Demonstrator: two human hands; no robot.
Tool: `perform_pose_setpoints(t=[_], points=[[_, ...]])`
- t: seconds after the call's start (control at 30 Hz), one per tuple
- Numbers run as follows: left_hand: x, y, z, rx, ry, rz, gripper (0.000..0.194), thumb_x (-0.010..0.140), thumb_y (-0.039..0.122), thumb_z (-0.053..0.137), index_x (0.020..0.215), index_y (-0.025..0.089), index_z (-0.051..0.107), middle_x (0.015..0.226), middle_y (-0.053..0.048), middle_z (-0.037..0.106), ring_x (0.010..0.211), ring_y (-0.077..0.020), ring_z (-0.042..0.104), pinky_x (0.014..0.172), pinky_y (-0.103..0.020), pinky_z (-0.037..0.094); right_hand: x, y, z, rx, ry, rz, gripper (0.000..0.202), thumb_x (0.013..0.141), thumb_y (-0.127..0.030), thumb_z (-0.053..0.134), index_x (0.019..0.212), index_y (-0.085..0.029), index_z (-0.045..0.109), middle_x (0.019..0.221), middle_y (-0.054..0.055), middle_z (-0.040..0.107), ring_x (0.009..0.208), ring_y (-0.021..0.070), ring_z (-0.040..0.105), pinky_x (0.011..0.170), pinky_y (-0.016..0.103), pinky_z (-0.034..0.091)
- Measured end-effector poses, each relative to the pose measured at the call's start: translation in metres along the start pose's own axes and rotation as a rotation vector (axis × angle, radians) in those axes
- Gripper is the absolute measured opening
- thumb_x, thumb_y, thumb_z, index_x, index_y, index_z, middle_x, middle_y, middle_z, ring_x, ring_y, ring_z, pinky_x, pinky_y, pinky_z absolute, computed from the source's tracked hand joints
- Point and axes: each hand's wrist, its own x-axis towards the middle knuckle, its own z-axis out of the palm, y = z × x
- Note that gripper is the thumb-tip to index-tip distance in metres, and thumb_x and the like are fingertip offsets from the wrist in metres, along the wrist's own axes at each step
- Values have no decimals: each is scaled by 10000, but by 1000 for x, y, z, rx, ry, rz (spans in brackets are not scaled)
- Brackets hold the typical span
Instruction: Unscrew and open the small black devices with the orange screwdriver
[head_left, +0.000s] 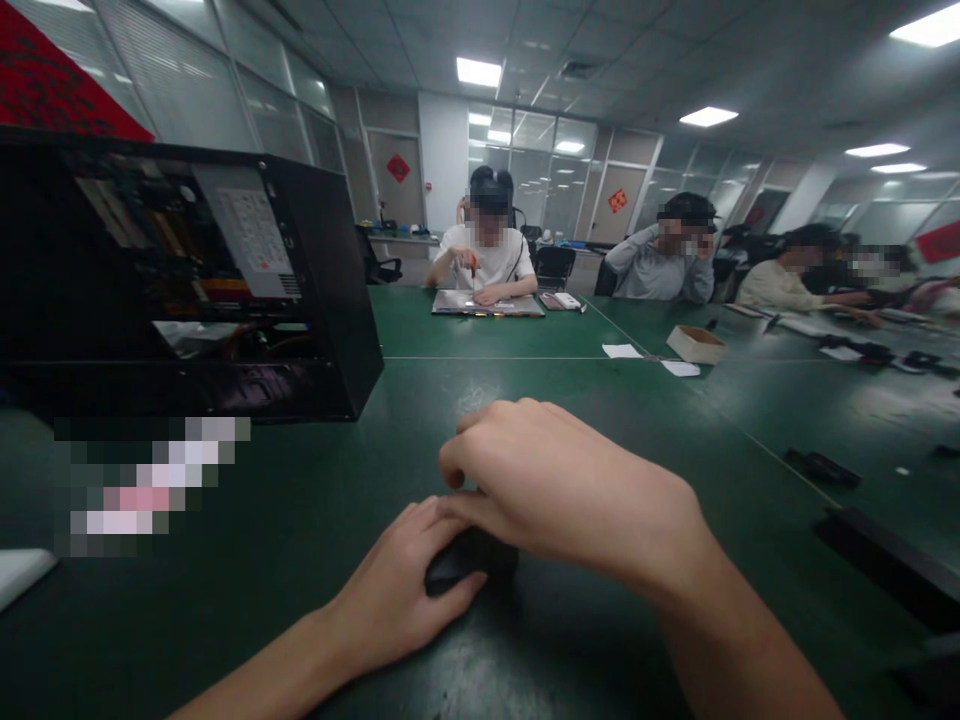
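Note:
A dark, rounded object (459, 562), which looks like a computer mouse, rests on the green table (420, 400). My left hand (401, 580) is wrapped round its left side, thumb along the near edge. Above and to the right, my right hand (555, 480) is bent over it with curled fingers. The right thumb reaches to the left hand's fingers, near the top of the object. What the right fingertips hold, if anything, is hidden behind the hand.
An opened black computer case (322, 290) stands at the left. Across the table a person (487, 250) works on a flat panel (450, 302) with a screwdriver. A small open box (696, 344), papers (621, 351) and black items (823, 467) lie at the right.

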Motion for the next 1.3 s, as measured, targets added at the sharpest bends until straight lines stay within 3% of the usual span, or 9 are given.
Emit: perform_pose_setpoints(t=[0.23, 0.43, 0.6, 0.67, 0.77, 0.83, 0.97, 1.13, 1.3], points=[[-1, 0, -2, -5, -30, -27, 399, 904, 291, 712, 1298, 251, 662, 1317, -101, 702, 1160, -326, 665, 1009, -515, 559, -4, 2, 6, 2, 70, -51, 235, 934, -121, 571, 1129, -174, 689, 1034, 60, 717, 817, 200, 659, 592, 319, 290], [-1, 2, -3, -13, -39, -9, 388, 915, 270, 707, 1297, 234, 653, 1307, -92, 704, 1166, -310, 660, 1015, -501, 535, -3, 0, 5, -42, 17, 56, 166, 1021, -263, 578, 960, -184, 711, 931, 57, 695, 793, 207, 648, 607, 341, 293], [0, 2, -2, -17, -25, -12, 383, 908, 284, 732, 1281, 226, 663, 1313, -93, 702, 1178, -312, 651, 1031, -500, 512, -4, 3, 8, 75, -20, -47, 216, 960, -110, 569, 1108, -193, 703, 1130, 67, 674, 910, 191, 651, 652, 315, 350], [0, 2, -2, -21, -29, -4, 388, 901, 286, 747, 1276, 235, 662, 1304, -83, 707, 1174, -313, 649, 1028, -504, 507, -6, 4, 8, 106, -31, -35, 194, 969, -161, 602, 1132, -203, 699, 1141, 61, 672, 930, 197, 650, 668, 314, 363], [1, 1, -2, -30, -30, 1, 412, 901, 296, 755, 1295, 240, 651, 1298, -77, 711, 1177, -316, 644, 1011, -503, 506, -6, 5, 7, 48, -20, 60, 162, 1029, -295, 587, 1022, -191, 712, 978, 52, 692, 849, 212, 642, 660, 335, 350], [1, 2, -2, -32, -33, -2, 430, 904, 305, 757, 1312, 231, 644, 1299, -83, 709, 1172, -316, 643, 1004, -501, 505, -5, 7, 6, 39, -25, 46, 182, 1040, -254, 554, 975, -185, 709, 939, 51, 690, 840, 208, 639, 667, 336, 351], [1, 1, -2, -33, -36, 0, 419, 905, 311, 764, 1298, 227, 646, 1276, -82, 712, 1143, -305, 648, 992, -489, 501, -8, 9, 4, 132, -65, -51, 200, 957, -124, 593, 1101, -204, 706, 1122, 51, 677, 941, 187, 643, 702, 310, 378], [2, 1, -2, -25, -30, 9, 426, 901, 313, 770, 1300, 234, 644, 1286, -80, 712, 1163, -307, 644, 1002, -492, 491, -9, 10, 2, 40, -42, 114, 196, 1012, -345, 608, 961, -189, 716, 929, 48, 687, 825, 203, 622, 693, 337, 377], [2, 3, -5, -34, -29, 3, 474, 881, 331, 796, 1315, 226, 638, 1307, -88, 707, 1184, -304, 644, 1032, -486, 484, -9, 21, 1, 112, -66, 56, 168, 932, -133, 603, 1008, -220, 725, 1040, 32, 704, 923, 180, 637, 778, 305, 412]])
